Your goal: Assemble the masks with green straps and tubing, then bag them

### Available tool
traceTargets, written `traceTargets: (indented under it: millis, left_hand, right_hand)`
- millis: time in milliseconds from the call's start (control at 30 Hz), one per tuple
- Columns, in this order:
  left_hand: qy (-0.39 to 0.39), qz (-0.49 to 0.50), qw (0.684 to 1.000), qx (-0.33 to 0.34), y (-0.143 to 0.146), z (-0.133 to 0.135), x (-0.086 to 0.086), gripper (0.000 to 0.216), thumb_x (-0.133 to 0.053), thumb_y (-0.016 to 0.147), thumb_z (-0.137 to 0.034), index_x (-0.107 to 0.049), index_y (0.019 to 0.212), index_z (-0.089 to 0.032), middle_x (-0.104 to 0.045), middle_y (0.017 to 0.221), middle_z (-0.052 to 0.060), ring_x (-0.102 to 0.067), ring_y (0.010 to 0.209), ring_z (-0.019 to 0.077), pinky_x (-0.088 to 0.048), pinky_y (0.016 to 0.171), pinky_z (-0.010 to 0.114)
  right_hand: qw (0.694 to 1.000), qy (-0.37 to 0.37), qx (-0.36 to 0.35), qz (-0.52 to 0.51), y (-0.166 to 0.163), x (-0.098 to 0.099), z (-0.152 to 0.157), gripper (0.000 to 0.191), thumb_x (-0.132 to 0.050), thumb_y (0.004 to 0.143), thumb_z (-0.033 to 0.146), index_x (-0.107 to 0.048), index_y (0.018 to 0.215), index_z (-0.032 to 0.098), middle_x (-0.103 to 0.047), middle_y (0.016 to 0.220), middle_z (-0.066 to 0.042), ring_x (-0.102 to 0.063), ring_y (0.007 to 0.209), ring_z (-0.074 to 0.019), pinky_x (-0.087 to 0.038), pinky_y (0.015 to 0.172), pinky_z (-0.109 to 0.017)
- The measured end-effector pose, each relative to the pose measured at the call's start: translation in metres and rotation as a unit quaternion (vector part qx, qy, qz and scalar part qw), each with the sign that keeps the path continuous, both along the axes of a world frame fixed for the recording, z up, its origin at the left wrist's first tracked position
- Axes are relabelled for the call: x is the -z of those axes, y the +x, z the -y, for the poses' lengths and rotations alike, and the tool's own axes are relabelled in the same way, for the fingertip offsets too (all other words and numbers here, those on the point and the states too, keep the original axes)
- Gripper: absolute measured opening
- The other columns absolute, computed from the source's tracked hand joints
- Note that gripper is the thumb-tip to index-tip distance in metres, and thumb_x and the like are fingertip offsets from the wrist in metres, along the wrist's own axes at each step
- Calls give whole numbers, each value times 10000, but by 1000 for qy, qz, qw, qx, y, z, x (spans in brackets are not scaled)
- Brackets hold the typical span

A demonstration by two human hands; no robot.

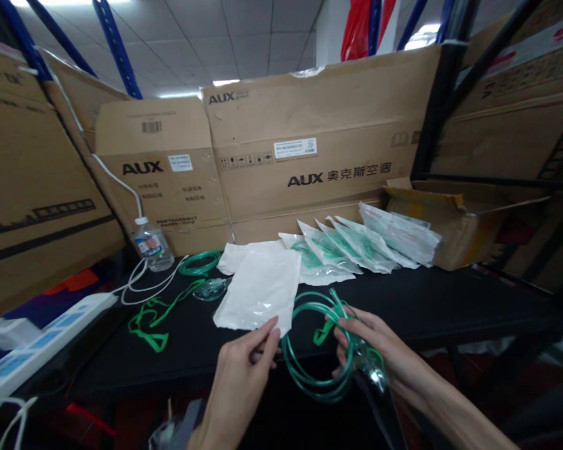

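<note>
Left hand (241, 369) narrow, pinching near corner of white pouch (260, 287) on black table (426, 306). Right hand (370, 340), as I see it, closed round coiled green tubing (291, 365), near centre. Packed pouches (356, 247) far right.

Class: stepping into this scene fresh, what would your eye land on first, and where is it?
The green tubing coil stands out, held in the right hand at the near table edge. Beside it, the left hand pinches a white pouch; sealed packets fan out before the cardboard boxes.
</note>
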State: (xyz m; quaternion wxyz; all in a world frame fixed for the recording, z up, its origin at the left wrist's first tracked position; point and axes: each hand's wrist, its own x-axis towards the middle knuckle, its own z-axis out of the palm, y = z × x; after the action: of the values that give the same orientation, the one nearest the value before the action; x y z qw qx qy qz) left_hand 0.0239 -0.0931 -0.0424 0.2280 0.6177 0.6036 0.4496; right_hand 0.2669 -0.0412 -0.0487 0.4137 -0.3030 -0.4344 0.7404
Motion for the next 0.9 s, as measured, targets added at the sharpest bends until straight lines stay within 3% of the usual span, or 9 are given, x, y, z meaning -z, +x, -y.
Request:
traceTargets:
  millis: [133,233,400,467,567,667,767,900]
  left_hand:
    - [-37,-12,999,18,8,3,7,453,-592,885,-460,-754,1213,-193,-769,683,22,-711,552,191,-577,561,256]
    - [-5,-45,999,-1,1,7,0,389,-593,878,-430,-781,1156,-233,-772,701,13,-721,592,198,-574,584,263]
    - [55,-84,989,-109,-43,0,-27,333,-592,848,-432,-797,1056,-273,-797,816,7,-751,740,225,-579,723,296]
    - [42,-117,976,-180,-73,-15,-43,340,-546,845,-433,-793,1010,-265,-769,730,1,-743,750,250,-556,741,320]
    - [18,-168,967,-189,-121,-50,-67,372,-492,853,-474,-785,900,-250,-750,754,18,-712,817,290,-518,789,360]
    - [15,-189,961,-200,-155,-85,-81,418,-442,823,-464,-776,859,-215,-726,801,56,-664,787,306,-513,719,371]
    - [11,-191,965,-179,-167,-113,-84,451,-406,784,-421,-758,889,-159,-732,867,97,-656,786,287,-522,693,359]
    - [-9,-228,968,-103,-161,-139,-84,418,-428,740,-406,-766,807,-169,-741,813,77,-668,779,265,-525,714,334]
  right_hand:
    - [999,-18,-18,40,16,5,1,327,-784,822,435,-601,916,181,-556,689,44,-602,545,-132,-607,598,-361]
    - [998,-18,-26,55,23,5,-1,301,-776,831,419,-591,869,184,-555,686,44,-598,541,-124,-585,584,-327]
    - [998,-14,-25,62,25,-1,-2,326,-792,803,429,-583,818,180,-569,695,37,-595,545,-121,-563,568,-302]
    - [998,-14,-30,62,25,-1,-2,333,-791,802,436,-580,814,179,-572,689,38,-595,541,-118,-549,557,-284]
    - [997,-13,-38,62,24,1,-3,340,-785,805,446,-577,818,178,-568,673,41,-611,540,-125,-533,535,-264]
    - [997,-14,-40,57,24,2,-4,333,-777,809,447,-587,835,175,-571,673,39,-620,541,-131,-546,534,-272]
    - [997,-16,-33,61,24,2,-3,331,-786,799,436,-591,848,174,-580,669,39,-617,532,-127,-557,532,-274]
    - [997,-18,-28,75,24,2,-2,337,-794,792,436,-587,851,176,-581,661,42,-614,526,-124,-570,530,-276]
